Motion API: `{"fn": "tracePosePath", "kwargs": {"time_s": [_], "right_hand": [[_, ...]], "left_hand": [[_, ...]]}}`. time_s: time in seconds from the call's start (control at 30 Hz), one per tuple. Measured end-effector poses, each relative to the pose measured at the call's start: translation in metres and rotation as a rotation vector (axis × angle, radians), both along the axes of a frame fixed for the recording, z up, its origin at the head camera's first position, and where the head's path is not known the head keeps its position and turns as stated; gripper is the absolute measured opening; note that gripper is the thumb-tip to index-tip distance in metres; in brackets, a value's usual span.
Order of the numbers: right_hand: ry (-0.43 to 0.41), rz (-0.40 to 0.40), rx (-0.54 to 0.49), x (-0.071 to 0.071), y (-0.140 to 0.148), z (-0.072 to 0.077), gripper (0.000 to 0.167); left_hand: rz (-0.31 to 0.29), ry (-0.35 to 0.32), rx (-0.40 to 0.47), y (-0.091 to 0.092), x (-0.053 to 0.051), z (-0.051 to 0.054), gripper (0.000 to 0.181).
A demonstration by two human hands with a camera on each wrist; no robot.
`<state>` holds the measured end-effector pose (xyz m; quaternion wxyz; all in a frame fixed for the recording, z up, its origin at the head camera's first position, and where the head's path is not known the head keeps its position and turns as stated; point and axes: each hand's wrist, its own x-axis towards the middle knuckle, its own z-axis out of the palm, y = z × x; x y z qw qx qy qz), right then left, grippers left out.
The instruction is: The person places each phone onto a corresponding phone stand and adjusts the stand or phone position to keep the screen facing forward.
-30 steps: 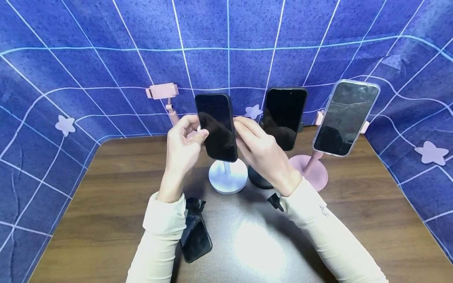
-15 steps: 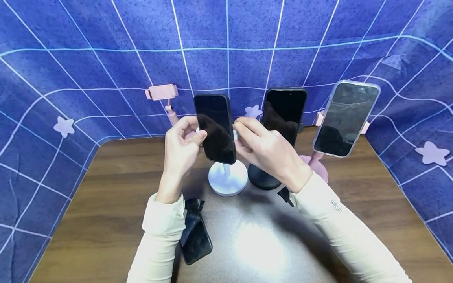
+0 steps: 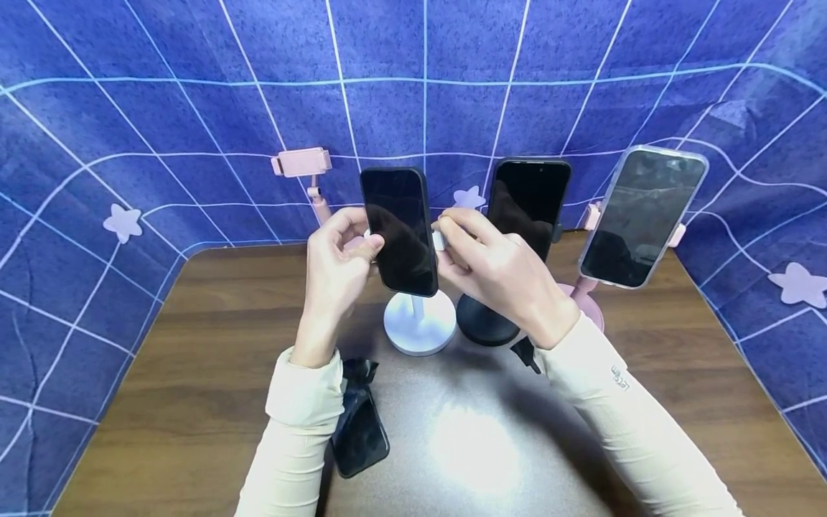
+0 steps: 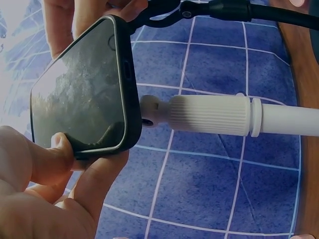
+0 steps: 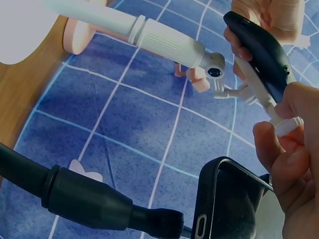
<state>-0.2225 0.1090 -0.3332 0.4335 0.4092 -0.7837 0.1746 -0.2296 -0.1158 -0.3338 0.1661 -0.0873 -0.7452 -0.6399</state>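
A black-cased phone (image 3: 398, 233) stands nearly upright in front of a white phone stand (image 3: 420, 324). My left hand (image 3: 336, 262) grips the phone's left edge, thumb (image 4: 60, 154) on its front and fingers behind. My right hand (image 3: 494, 262) pinches the white clamp end (image 5: 289, 126) of the stand's holder beside the phone's right edge. In the head view a gap shows between this clamp end (image 3: 439, 240) and the phone. The white holder lies behind the phone, mostly hidden in the head view; its ribbed stem (image 4: 209, 114) shows in the left wrist view.
Right of the white stand, a black stand (image 3: 486, 323) bears a black phone (image 3: 533, 197). A pink stand (image 3: 584, 283) farther right bears a clear-cased phone (image 3: 639, 219). A pink holder (image 3: 304, 163) rises back left. Another phone (image 3: 360, 438) lies by my left sleeve.
My right hand has drawn slightly right, away from the phone's edge, and the white clamp end has come into view there. My left hand keeps its grip. The head view has shifted a little.
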Motion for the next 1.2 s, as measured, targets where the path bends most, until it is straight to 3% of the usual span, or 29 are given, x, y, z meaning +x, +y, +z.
{"fn": "tracePosePath", "kwargs": {"time_s": [0.37,0.8,1.0,1.2], "right_hand": [[0.034,-0.009,0.014,0.000,0.001,0.001,0.020],[-0.023,-0.008,-0.019,0.005,0.002,0.000,0.024],[-0.151,0.036,-0.087,0.010,0.001,0.000,0.033],[-0.374,0.077,-0.206,0.015,-0.002,0.001,0.039]], "left_hand": [[0.031,0.023,-0.035,0.003,0.002,0.000,0.020],[-0.050,-0.034,0.010,0.003,0.006,0.003,0.022],[-0.027,-0.027,0.023,0.005,0.006,0.003,0.021],[0.031,-0.004,-0.015,0.007,0.007,0.004,0.023]]}}
